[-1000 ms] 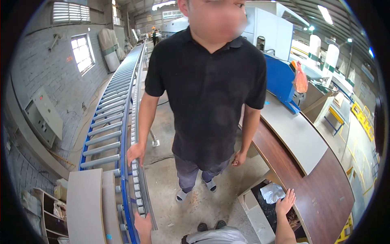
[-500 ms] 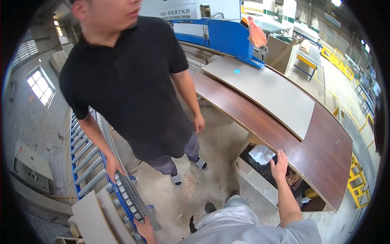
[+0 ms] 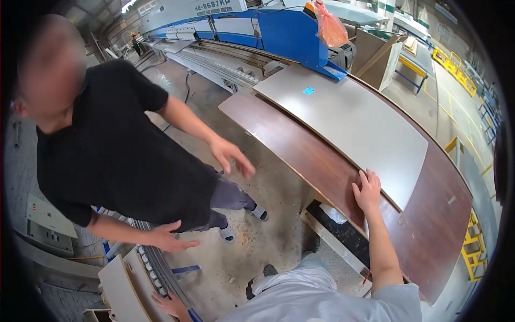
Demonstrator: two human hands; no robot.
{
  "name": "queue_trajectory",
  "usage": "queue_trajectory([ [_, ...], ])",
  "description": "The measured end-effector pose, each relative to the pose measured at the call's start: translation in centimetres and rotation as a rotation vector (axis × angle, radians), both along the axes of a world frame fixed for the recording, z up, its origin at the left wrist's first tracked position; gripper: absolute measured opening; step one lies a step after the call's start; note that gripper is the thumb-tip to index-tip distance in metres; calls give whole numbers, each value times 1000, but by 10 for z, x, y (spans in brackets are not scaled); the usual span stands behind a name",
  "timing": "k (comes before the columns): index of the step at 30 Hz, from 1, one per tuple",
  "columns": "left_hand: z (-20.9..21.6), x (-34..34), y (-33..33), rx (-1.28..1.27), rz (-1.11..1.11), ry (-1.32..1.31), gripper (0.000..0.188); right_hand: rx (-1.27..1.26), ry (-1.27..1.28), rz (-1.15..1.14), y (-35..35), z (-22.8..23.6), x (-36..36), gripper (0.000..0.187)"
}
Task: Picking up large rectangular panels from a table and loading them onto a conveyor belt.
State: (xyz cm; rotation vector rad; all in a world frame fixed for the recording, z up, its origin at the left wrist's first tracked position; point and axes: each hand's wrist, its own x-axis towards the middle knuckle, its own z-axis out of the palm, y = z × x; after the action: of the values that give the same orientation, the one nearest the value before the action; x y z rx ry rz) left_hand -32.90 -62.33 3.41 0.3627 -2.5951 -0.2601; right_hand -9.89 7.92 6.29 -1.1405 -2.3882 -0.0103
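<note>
Right hand (image 3: 368,192) moved to edge of grey panel (image 3: 351,126).

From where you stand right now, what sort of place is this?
It looks like a factory workshop, perhaps for board or furniture. A long blue-and-white machine stands at the back, a large pale grey panel lies on a brown worktop, and small conveyor rollers run at lower left.

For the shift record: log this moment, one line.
right hand: at grey panel edge; left hand: near beige boards; co-worker's hands: empty
</note>
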Motion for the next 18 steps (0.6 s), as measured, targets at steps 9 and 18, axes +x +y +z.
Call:
queue_trajectory([
  [9,-7,20,292,487,-690,-517,49,-274,48,172,119,7,-53,53],
  [18,36,56,572,646,-1505,-852,49,-185,-31,-109,347,-15,-18,57],
])
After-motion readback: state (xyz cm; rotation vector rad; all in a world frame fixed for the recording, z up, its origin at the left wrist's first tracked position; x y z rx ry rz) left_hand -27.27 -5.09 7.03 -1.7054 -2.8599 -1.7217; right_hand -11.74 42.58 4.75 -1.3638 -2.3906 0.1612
